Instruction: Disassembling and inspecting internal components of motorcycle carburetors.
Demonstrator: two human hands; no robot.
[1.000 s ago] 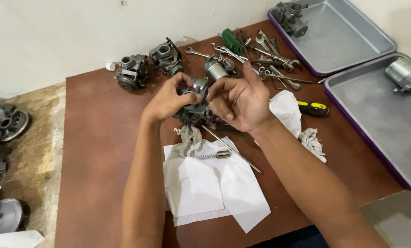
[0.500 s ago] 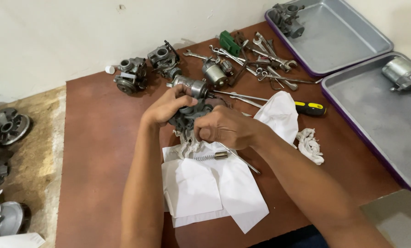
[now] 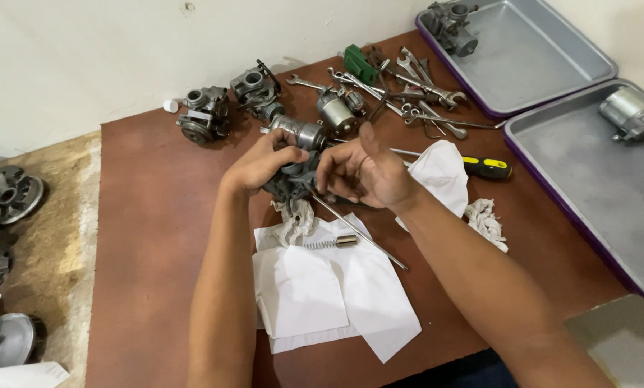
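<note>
My left hand [image 3: 263, 162] grips a dark metal carburetor [image 3: 291, 179] held just above the brown table [image 3: 149, 215]. My right hand [image 3: 361, 171] is at the carburetor's right side, thumb and fingertips touching it, other fingers spread upward. A grey rag [image 3: 293, 219] hangs below the carburetor. Under the hands lie white paper sheets [image 3: 322, 287] with a small spring and brass piece [image 3: 331, 242] and a long thin metal rod [image 3: 361, 233].
Two more carburetors [image 3: 205, 118] [image 3: 257, 85], a cylindrical metal part [image 3: 299, 131], wrenches [image 3: 415, 90] and a yellow-handled screwdriver [image 3: 486, 167] lie behind. White cloth [image 3: 443, 176] sits at right. Two grey trays [image 3: 530, 50] [image 3: 588, 179] hold metal parts. Engine parts [image 3: 6, 197] lie on the floor at left.
My right hand has shifted from covering the carburetor's front to its right side, fingers lifting and spreading. The left hand keeps its hold.
</note>
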